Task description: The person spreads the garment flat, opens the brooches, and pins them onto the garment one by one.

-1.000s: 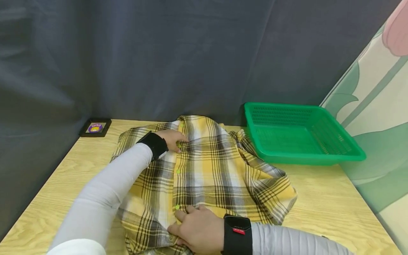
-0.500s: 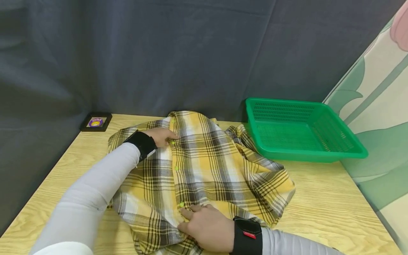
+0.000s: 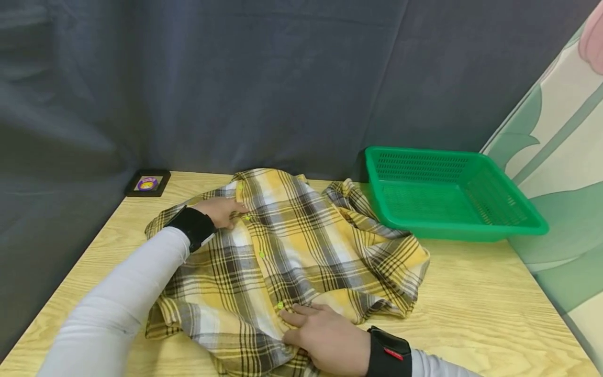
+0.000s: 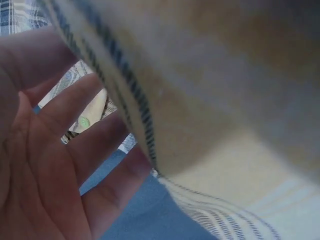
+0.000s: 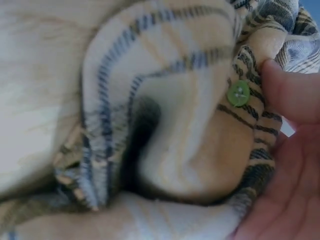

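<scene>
A yellow, grey and white plaid shirt (image 3: 292,251) lies front up and rumpled on the table, its green buttons in a slanting row. My left hand (image 3: 218,210) rests at the upper placket, index finger stretched beside a button. Its fairly straight fingers (image 4: 100,145) show in the left wrist view, tips hidden by cloth. Near the hem my right hand (image 3: 327,335) holds the lower placket, with fingers across the cloth and the thumb out of sight. In the right wrist view a green button (image 5: 238,93) sits beside a fingertip, among bunched cloth.
A green plastic basket (image 3: 457,230) stands at the back right, close to a shirt sleeve. A small black frame with a purple and yellow picture (image 3: 147,183) lies at the back left corner of the wooden table (image 3: 480,303). A dark curtain (image 3: 264,84) hangs behind.
My left hand has moved left and my right hand right, the shirt shifting with them. The row of buttons now slants from upper left to lower right.
</scene>
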The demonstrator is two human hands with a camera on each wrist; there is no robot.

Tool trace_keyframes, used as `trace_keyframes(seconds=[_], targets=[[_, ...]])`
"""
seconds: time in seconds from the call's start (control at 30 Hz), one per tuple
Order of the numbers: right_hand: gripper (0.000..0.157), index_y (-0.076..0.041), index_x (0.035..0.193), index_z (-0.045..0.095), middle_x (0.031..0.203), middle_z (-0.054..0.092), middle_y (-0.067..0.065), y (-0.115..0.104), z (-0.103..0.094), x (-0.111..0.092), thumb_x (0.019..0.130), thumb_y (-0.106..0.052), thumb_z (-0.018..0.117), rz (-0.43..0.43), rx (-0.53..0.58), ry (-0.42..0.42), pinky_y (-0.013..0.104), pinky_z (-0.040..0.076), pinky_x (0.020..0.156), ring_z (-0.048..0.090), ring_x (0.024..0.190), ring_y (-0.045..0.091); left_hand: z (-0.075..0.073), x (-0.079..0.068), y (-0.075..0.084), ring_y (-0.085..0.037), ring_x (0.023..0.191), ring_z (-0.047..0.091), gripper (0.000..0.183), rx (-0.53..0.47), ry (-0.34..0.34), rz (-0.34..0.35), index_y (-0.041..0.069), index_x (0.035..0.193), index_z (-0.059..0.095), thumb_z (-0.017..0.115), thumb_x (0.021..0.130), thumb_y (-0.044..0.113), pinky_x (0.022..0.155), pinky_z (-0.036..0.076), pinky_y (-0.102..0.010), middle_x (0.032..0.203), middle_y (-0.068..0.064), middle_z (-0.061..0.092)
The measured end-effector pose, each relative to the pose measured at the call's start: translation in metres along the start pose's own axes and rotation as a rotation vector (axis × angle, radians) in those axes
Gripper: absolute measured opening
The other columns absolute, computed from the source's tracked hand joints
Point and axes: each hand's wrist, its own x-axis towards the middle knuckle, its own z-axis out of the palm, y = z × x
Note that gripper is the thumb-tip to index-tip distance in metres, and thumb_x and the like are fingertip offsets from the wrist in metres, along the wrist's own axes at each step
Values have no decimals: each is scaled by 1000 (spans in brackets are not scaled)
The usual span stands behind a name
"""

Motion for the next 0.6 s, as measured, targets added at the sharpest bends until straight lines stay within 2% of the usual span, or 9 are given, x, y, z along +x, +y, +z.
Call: trace_keyframes(seconds=[0.13, 0.2, 0.27, 0.4, 0.47, 0.5, 0.6], targets=[[30, -27, 125, 67, 148, 54, 5, 6, 2, -11, 102, -15, 55, -5, 86, -1, 40, 49, 105, 55, 133, 26, 1, -4, 5, -37, 111, 60, 59, 8, 2, -58, 13, 145, 52, 72, 90, 9, 79, 48, -38, 147, -19, 51], [31, -26, 127, 67, 150, 52, 4, 11, 2, -15, 101, -14, 55, 16, 148, -17, 44, 46, 108, 52, 137, 26, 1, -6, 7, -35, 108, 59, 58, 11, 7, -82, 14, 144, 54, 73, 89, 10, 73, 42, -36, 146, -19, 53], [31, -26, 126, 67, 151, 51, 2, 17, 2, -20, 100, -13, 57, 52, 195, -28, 49, 43, 109, 49, 138, 25, 2, -9, 8, -34, 102, 59, 59, 9, 11, -97, 14, 144, 54, 74, 89, 10, 70, 39, -35, 145, -19, 53], [30, -27, 123, 69, 150, 51, 0, 34, -2, -27, 100, -11, 58, 139, 230, -22, 57, 40, 110, 48, 139, 24, 4, -17, 9, -32, 100, 61, 62, 7, 36, -116, 14, 146, 52, 74, 88, 8, 70, 41, -36, 145, -19, 54], [30, -27, 121, 70, 150, 52, 0, 41, -5, -30, 99, -10, 58, 174, 237, -14, 60, 38, 110, 49, 139, 25, 6, -21, 10, -36, 105, 62, 64, 2, 48, -115, 13, 147, 50, 74, 87, 7, 75, 48, -39, 146, -20, 53], [30, -26, 120, 70, 150, 52, 1, 44, -6, -31, 99, -9, 58, 180, 236, -8, 61, 38, 110, 49, 139, 26, 7, -23, 10, -37, 113, 61, 64, 12, 57, -105, 12, 147, 50, 74, 87, 7, 82, 51, -42, 146, -20, 53], [29, -25, 119, 71, 150, 52, 3, 50, -7, -33, 97, -8, 60, 189, 242, 1, 64, 37, 109, 49, 138, 28, 9, -27, 9, -44, 129, 53, 64, 20, 75, -103, 11, 146, 51, 75, 87, 8, 98, 50, -54, 145, -20, 53]])
